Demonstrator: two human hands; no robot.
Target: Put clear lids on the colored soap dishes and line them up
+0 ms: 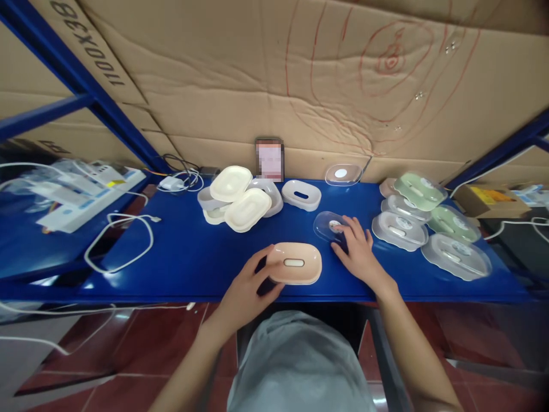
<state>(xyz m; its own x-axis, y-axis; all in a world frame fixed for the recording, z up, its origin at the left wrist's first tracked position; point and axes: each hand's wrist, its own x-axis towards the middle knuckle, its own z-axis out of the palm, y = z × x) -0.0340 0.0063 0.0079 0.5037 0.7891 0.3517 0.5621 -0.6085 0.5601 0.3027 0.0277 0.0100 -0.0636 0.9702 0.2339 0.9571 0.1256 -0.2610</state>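
The left hand gripped the near left end of a peach soap dish, thumb over the rim and fingers curled below, so the dish sat steadied at the front edge of the blue table. The right hand lay flat with fingers spread on a clear lid just behind and to the right of the dish; it pressed on the lid rather than closing round it, so that hand was open. Judging from this, the sound way to handle the lid was to pinch it by its rim, lift it level and keep the dish pinned by the left hand so that it would not skid on the smooth top. Behind the dish, toward the left, cream dishes were heaped together with a white dish beside them. At the right stood a cluster of lidded dishes, green and pale, overlapping one another. A second clear lid leaned near the cardboard wall, and white cables trailed across the left of the table
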